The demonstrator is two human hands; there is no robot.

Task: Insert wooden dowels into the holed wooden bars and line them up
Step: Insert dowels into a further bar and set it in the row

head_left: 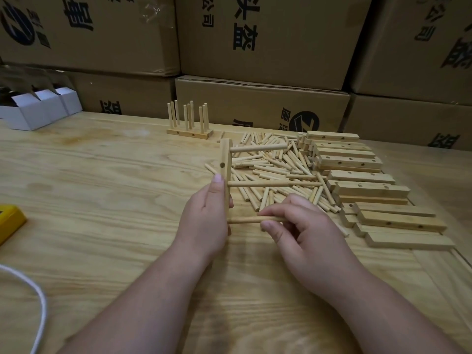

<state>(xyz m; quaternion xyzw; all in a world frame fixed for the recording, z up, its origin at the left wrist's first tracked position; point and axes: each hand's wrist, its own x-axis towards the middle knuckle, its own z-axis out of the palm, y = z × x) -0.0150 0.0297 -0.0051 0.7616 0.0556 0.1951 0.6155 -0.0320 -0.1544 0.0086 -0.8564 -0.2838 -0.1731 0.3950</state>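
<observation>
The left hand holds a holed bar upright on the surface, its grip wrapped round the lower part. Two dowels already jut out to the right. The right hand pinches a third dowel at the lowest hole, seemingly part seated. It likely needs pushing home next; then the bar should join the finished ones at the far side.

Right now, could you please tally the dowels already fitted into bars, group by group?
Dowels in the held bar: 3
Upright dowels in the finished bars at the back: 9
Total: 12
</observation>
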